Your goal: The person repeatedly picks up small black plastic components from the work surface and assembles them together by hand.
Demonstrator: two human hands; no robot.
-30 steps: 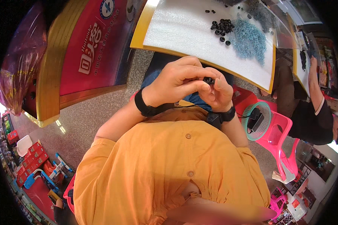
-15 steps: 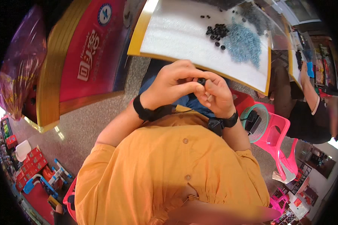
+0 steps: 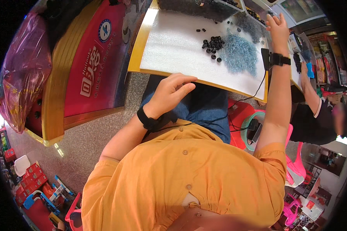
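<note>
Hands and loose parts at a yellow-edged work table [image 3: 133, 57], directions given as on a clock face. The left hand [image 3: 171, 93] lies at the table's near edge, thumb and forefinger extended and parted, its grip released and nothing visible between them; contact with the edge cannot be determined. At 2 o'clock from it, well apart, the right hand [image 3: 279, 31] is raised with fingers spread beside the plastic bins; whether a small piece sits between its fingertips cannot be told.

The cluster of black bead-like pieces [image 3: 214, 44] rests on the white foam sheet [image 3: 173, 46], between 1 and 2 o'clock from the left hand. Just beside the cluster, at 3 to 4 o'clock, spreads a heap of pale blue translucent pieces [image 3: 241, 56]. A clear plastic container [image 3: 189, 10] stands at 11 o'clock from the cluster. Each wrist bears a black strap [image 3: 145, 117]. At 4 o'clock from the left hand, a pale green basket [image 3: 244, 136] holds a black box [image 3: 253, 131].
</note>
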